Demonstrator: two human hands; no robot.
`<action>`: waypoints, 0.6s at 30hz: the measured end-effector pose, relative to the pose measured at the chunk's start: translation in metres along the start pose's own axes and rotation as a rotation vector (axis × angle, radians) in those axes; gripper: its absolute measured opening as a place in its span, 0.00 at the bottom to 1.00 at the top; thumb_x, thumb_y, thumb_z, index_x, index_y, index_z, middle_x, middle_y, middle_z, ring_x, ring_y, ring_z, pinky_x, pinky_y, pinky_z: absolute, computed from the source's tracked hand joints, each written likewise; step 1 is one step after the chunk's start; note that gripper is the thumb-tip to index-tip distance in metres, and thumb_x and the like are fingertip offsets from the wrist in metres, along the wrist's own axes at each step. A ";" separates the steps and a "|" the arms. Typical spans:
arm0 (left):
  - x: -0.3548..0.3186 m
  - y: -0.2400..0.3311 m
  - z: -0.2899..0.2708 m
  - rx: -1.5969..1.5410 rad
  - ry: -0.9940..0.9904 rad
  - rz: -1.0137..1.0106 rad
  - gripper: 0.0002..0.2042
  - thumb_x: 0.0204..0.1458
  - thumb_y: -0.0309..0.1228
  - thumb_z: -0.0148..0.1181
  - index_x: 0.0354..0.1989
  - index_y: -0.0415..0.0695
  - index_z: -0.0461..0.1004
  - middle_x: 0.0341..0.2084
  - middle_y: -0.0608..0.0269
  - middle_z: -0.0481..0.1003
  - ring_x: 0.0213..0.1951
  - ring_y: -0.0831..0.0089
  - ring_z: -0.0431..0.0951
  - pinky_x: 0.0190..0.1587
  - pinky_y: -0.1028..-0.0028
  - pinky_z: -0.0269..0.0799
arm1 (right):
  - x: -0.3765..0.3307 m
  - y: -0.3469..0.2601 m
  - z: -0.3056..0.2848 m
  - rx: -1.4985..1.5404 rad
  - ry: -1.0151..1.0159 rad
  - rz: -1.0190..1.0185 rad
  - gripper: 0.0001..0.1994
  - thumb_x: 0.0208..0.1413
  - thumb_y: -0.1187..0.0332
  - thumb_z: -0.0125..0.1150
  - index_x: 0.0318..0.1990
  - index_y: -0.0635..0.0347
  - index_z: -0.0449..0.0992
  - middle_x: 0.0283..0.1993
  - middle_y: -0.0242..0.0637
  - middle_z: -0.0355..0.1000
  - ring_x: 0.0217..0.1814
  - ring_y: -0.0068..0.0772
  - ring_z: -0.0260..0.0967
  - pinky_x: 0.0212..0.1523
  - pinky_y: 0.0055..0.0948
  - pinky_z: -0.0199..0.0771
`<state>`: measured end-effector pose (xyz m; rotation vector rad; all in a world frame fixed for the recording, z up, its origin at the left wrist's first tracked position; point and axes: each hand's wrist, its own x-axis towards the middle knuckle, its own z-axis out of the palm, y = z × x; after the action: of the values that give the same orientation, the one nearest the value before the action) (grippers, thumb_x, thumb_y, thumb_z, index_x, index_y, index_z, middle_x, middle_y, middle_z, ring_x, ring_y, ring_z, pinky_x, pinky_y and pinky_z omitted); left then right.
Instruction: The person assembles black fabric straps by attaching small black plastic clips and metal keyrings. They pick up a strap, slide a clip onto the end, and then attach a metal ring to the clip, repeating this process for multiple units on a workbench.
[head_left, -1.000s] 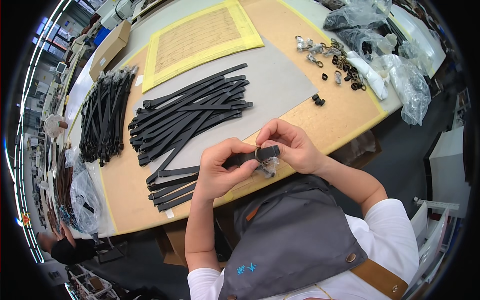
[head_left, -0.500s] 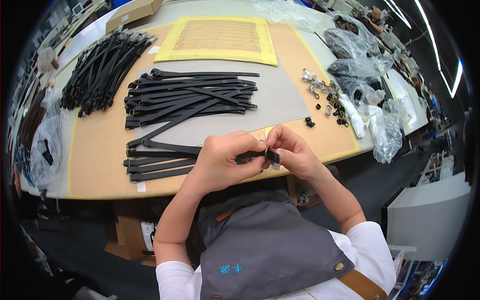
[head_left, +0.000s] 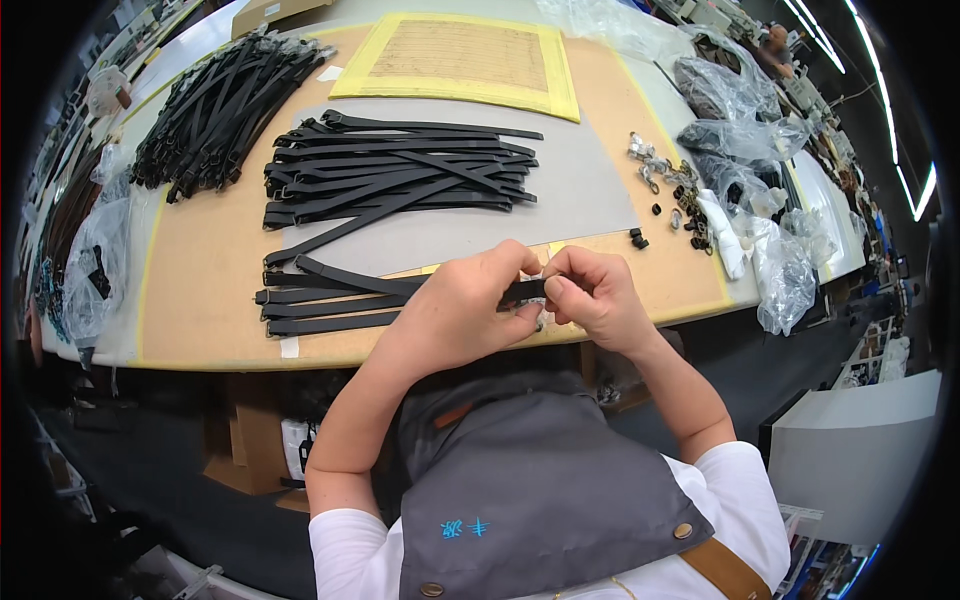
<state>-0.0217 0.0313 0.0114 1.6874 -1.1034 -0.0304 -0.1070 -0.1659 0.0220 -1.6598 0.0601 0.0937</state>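
My hands meet at the table's near edge over a black strap. My left hand closes its thumb and fingers round the strap. My right hand pinches the strap's right-hand end, and its fingers cover whatever is fitted there. A bit of clear plastic shows below the fingertips. Left of my left hand, several black straps with buckles lie side by side, some running under the hand. Beyond them a row of black buckled straps rests on a grey sheet.
A big heap of black straps fills the far left. A yellow-edged board lies at the back. On the right are small metal pieces, black loops and plastic bags. A cardboard box stands under the table.
The metal ring that showed at the strap's end between my fingers is now hidden by my right hand. My right fingers have closed further over the end. The whole view has shifted slightly.
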 end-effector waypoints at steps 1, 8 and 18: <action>0.002 -0.001 -0.003 -0.030 -0.034 -0.061 0.13 0.46 0.23 0.72 0.38 0.38 0.76 0.30 0.57 0.79 0.30 0.70 0.82 0.32 0.75 0.80 | 0.002 0.002 -0.004 0.059 -0.028 0.042 0.08 0.65 0.67 0.63 0.37 0.62 0.76 0.29 0.26 0.74 0.29 0.13 0.69 0.30 0.18 0.70; 0.013 -0.020 0.004 -0.195 -0.152 -0.301 0.11 0.47 0.22 0.69 0.37 0.37 0.73 0.27 0.56 0.79 0.29 0.69 0.81 0.31 0.72 0.77 | 0.015 0.024 -0.022 0.304 -0.158 0.143 0.12 0.67 0.60 0.63 0.38 0.60 0.77 0.30 0.25 0.73 0.29 0.13 0.68 0.31 0.17 0.69; 0.021 -0.044 0.028 -0.137 -0.090 -0.223 0.10 0.46 0.20 0.69 0.34 0.38 0.74 0.24 0.64 0.76 0.26 0.82 0.75 0.27 0.80 0.72 | 0.026 0.049 -0.035 0.387 -0.150 0.157 0.11 0.67 0.63 0.64 0.38 0.61 0.76 0.30 0.24 0.73 0.29 0.11 0.67 0.30 0.16 0.67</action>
<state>0.0036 -0.0034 -0.0246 1.6907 -0.9516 -0.3191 -0.0851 -0.2043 -0.0257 -1.2559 0.0888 0.3062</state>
